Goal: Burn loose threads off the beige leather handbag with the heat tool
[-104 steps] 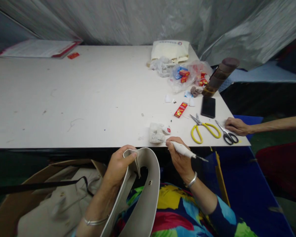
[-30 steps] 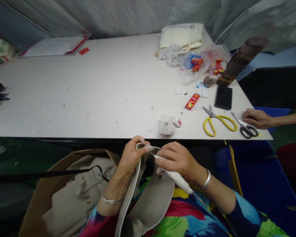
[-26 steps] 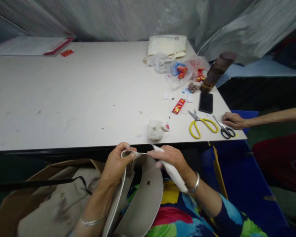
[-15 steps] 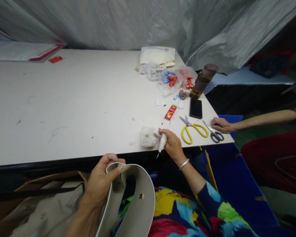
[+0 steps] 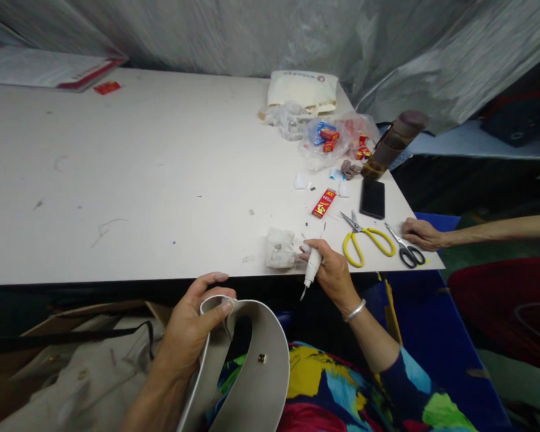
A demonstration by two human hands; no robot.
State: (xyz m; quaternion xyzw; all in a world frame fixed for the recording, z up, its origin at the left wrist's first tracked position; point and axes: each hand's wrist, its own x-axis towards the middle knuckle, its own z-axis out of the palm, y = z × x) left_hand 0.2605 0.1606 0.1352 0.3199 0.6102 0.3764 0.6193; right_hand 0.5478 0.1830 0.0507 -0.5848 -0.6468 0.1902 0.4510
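Note:
A curved light-grey bag piece (image 5: 270,336) with a small metal fitting hangs in front of the table edge. My left hand (image 5: 186,333) pinches its upper left rim between thumb and fingers. In my right hand (image 5: 335,270) is a white-wrapped pointed tool (image 5: 313,267), its thin tip pointing down and left, past the table edge. Just left of that hand, a whitish block (image 5: 279,248) lies at the table's front edge. Yellow-handled scissors (image 5: 364,237) rest to the right of it.
On the white table (image 5: 130,180) are a red packet (image 5: 324,203), a phone (image 5: 372,198), black-handled scissors (image 5: 407,249), a bottle (image 5: 393,144) and plastic bags (image 5: 337,141). Another person's hand (image 5: 423,234) rests at the right edge. Grey pieces (image 5: 94,372) fill a box at lower left.
The view has shifted, so table items appear farther right. My right hand and the tool sit slightly farther from the bag piece. My left hand keeps its hold.

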